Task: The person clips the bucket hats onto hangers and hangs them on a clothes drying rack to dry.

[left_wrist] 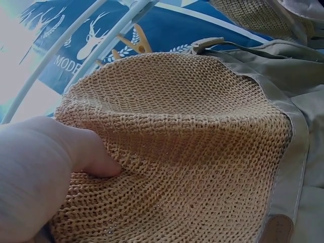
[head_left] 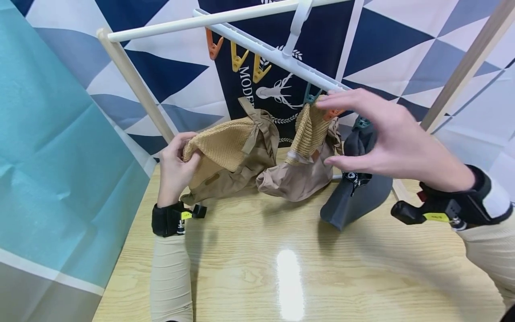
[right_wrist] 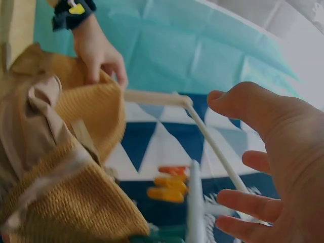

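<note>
My left hand [head_left: 175,165] pinches the edge of the crown of a tan woven sun hat [head_left: 223,143], which has a brown fabric brim and tie. In the left wrist view, the thumb lies on the weave of this hat [left_wrist: 177,136]. My right hand [head_left: 402,138] holds nothing, its thumb and fingers spread apart in front of the hanger's right end. Behind it a second woven hat [head_left: 306,174] hangs from a teal clip [head_left: 311,95] and an orange clip [head_left: 333,115]. A dark grey hat [head_left: 358,201] hangs further right, partly behind the right hand.
A white clip hanger [head_left: 257,42] hangs from the rack's white rail [head_left: 161,29]. Toward its left end are an orange clip [head_left: 214,44] and two yellow clips [head_left: 237,57]. Wooden rack posts [head_left: 132,80] stand either side above the wood-grain table [head_left: 241,259].
</note>
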Demonstrator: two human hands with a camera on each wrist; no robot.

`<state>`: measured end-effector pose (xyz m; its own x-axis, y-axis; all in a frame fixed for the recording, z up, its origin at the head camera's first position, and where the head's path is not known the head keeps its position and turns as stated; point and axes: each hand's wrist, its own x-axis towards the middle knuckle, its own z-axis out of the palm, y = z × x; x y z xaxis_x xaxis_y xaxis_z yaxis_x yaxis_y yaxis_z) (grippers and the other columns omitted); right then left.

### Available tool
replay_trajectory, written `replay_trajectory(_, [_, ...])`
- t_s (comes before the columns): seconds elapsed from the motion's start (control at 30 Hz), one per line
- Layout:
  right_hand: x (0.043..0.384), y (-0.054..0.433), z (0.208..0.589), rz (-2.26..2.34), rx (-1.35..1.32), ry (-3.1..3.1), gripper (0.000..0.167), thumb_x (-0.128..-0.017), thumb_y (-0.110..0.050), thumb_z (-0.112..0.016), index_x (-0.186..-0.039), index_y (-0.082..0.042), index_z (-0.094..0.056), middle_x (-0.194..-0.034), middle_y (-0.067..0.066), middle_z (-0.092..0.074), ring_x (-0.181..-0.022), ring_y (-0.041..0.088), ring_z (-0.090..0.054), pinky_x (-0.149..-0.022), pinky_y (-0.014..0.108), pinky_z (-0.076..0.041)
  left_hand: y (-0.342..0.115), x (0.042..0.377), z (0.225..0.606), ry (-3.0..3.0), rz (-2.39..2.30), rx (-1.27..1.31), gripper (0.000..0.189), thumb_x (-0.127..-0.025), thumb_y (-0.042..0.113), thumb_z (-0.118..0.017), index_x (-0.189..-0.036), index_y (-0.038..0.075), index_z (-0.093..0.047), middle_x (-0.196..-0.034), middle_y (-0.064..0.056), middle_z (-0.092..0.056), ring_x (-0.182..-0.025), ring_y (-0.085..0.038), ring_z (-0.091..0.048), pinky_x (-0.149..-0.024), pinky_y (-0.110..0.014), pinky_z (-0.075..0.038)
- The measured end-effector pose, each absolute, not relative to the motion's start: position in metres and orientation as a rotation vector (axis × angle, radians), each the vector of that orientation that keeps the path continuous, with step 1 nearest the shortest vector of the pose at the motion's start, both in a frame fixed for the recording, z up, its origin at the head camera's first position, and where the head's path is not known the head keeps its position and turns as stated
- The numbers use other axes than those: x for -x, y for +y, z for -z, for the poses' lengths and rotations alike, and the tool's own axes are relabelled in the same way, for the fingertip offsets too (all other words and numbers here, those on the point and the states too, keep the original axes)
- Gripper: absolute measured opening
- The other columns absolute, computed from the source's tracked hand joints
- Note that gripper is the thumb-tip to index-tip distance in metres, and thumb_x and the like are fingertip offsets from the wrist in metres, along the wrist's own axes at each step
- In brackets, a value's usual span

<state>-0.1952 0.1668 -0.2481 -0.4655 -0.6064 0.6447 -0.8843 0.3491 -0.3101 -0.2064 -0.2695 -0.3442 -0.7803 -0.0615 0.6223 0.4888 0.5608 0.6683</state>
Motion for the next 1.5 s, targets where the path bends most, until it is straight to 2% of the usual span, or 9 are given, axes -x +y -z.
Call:
replay_trajectory(0.07, [0.198, 0.155, 0.248, -0.88, -1.342, -2.225, 0.091, -0.074, -0.007, -0.098, -0.158, -0.005, -0.062, -0.161, 0.014, -0.065, -0.152, 0.003, -0.055, -0.129, 0.016, -0.038, -0.27, 0.207, 0.345, -2.194, 1.195, 0.344, 0.035, -0.096, -0.014, -0.069, -0.13, -0.004, -0.073, -0.119, -0.027, -0.082, -0.081, 0.0, -0.062, -0.071, -0.014, -0.047])
replay_trajectory(0.27, [0.207, 0.127, 0.248, -0.828, -1.441, -2.232, 0.091, -0.073, -0.012, -0.099, -0.156, -0.01, -0.063, -0.159, 0.017, -0.067, -0.149, 0.035, -0.061, -0.126, 0.01, -0.033, -0.27, 0.211, 0.348, -2.184, 1.197, 0.373, 0.035, -0.096, -0.014, -0.067, -0.129, -0.004, -0.073, -0.119, -0.027, -0.082, -0.083, -0.002, -0.061, -0.072, -0.015, -0.046])
replay_trajectory(0.5, [0.211, 0.108, 0.245, -0.762, -1.452, -2.29, 0.088, -0.076, -0.017, -0.101, -0.156, -0.012, -0.063, -0.16, 0.018, -0.065, -0.148, 0.039, -0.062, -0.116, 0.058, -0.054, -0.272, 0.212, 0.347, -2.18, 1.198, 0.375, 0.034, -0.097, -0.014, -0.066, -0.128, -0.004, -0.074, -0.121, -0.025, -0.082, -0.087, 0.0, -0.063, -0.077, -0.014, -0.049])
replay_trajectory(0.57, [0.211, 0.105, 0.246, -0.754, -1.453, -2.312, 0.087, -0.078, -0.016, -0.1, -0.156, -0.012, -0.063, -0.159, 0.018, -0.065, -0.145, 0.039, -0.064, -0.113, 0.062, -0.056, -0.271, 0.212, 0.346, -2.184, 1.197, 0.374, 0.034, -0.097, -0.013, -0.066, -0.129, -0.004, -0.074, -0.121, -0.025, -0.082, -0.088, 0.0, -0.063, -0.078, -0.014, -0.049])
replay_trajectory(0.73, [0.216, 0.092, 0.246, -0.72, -1.435, -2.42, 0.084, -0.083, -0.02, -0.098, -0.158, -0.016, -0.061, -0.158, 0.013, -0.064, -0.143, 0.034, -0.066, -0.109, 0.061, -0.06, -0.27, 0.212, 0.344, -2.188, 1.2, 0.381, 0.034, -0.097, -0.013, -0.066, -0.129, -0.004, -0.074, -0.121, -0.026, -0.082, -0.086, -0.001, -0.062, -0.075, -0.014, -0.047])
replay_trajectory(0.97, [0.23, 0.071, 0.243, -0.701, -1.434, -2.553, 0.084, -0.087, -0.029, -0.095, -0.162, -0.015, -0.058, -0.164, 0.01, -0.061, -0.153, 0.033, -0.059, -0.121, 0.061, -0.053, -0.269, 0.212, 0.346, -2.188, 1.198, 0.386, 0.034, -0.097, -0.013, -0.067, -0.129, -0.003, -0.074, -0.119, -0.025, -0.082, -0.082, -0.004, -0.06, -0.073, -0.016, -0.045])
replay_trajectory(1.23, [0.243, 0.051, 0.236, -0.666, -1.384, -2.662, 0.085, -0.09, -0.032, -0.093, -0.164, -0.015, -0.055, -0.165, 0.014, -0.06, -0.155, 0.037, -0.057, -0.121, 0.061, -0.052, -0.265, 0.211, 0.344, -2.184, 1.203, 0.405, 0.034, -0.097, -0.013, -0.067, -0.129, -0.003, -0.074, -0.121, -0.025, -0.082, -0.082, -0.003, -0.061, -0.074, -0.015, -0.046])
replay_trajectory(1.43, [0.253, 0.035, 0.232, -0.593, -1.373, -2.74, 0.083, -0.091, -0.033, -0.092, -0.164, -0.017, -0.055, -0.16, 0.014, -0.062, -0.143, 0.036, -0.061, -0.11, 0.057, -0.054, -0.263, 0.21, 0.345, -2.19, 1.195, 0.405, 0.033, -0.097, -0.012, -0.068, -0.128, -0.003, -0.075, -0.123, -0.024, -0.082, -0.085, -0.004, -0.064, -0.076, -0.015, -0.048])
replay_trajectory(1.5, [0.257, 0.03, 0.23, -0.57, -1.361, -2.781, 0.083, -0.092, -0.034, -0.092, -0.165, -0.018, -0.055, -0.164, 0.014, -0.06, -0.143, 0.035, -0.06, -0.112, 0.058, -0.053, -0.262, 0.21, 0.345, -2.191, 1.19, 0.407, 0.033, -0.097, -0.012, -0.068, -0.128, -0.003, -0.075, -0.123, -0.024, -0.082, -0.087, -0.007, -0.066, -0.077, -0.014, -0.049])
